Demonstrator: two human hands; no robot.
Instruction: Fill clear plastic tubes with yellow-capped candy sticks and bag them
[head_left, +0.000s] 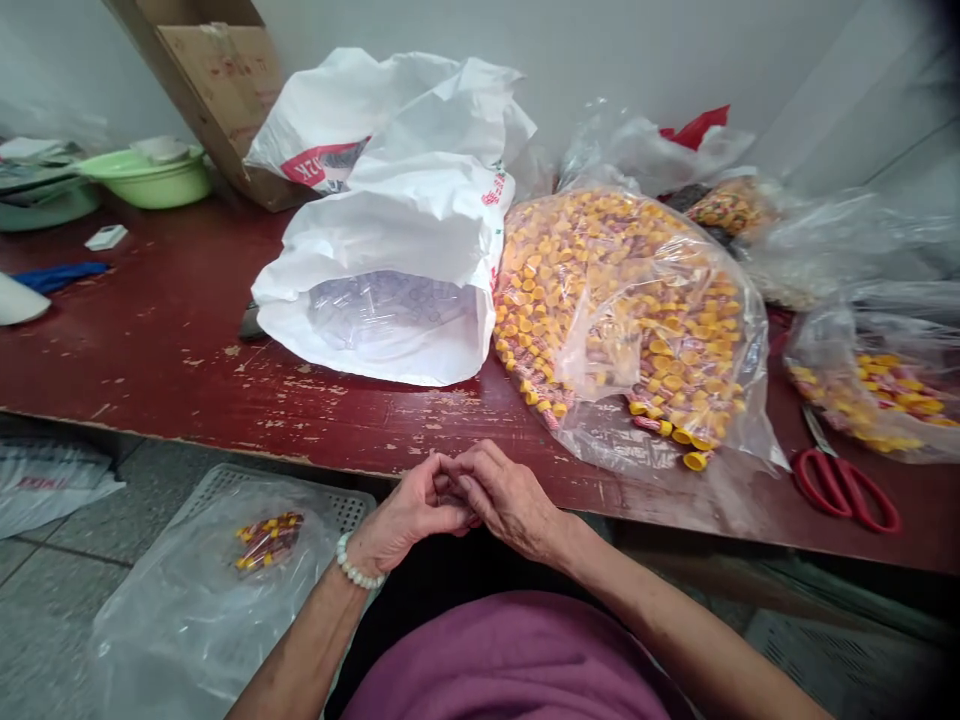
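My left hand, with a pale beaded bracelet on its wrist, meets my right hand just in front of the table's front edge. Fingers of both hands are curled in against each other. Whether anything small lies between them is hidden. Beyond them, a white woven sack lies with its mouth toward me, clear plastic packaging inside. Right of the sack, a large clear bag is full of small yellow-capped pieces with red-and-white stems. One loose yellow cap sits at that bag's opening.
Red-handled scissors lie on the worn red table, beside a smaller bag of yellow pieces. A green basin and a cardboard box stand back left. Below, a plastic bag with several pieces covers a crate.
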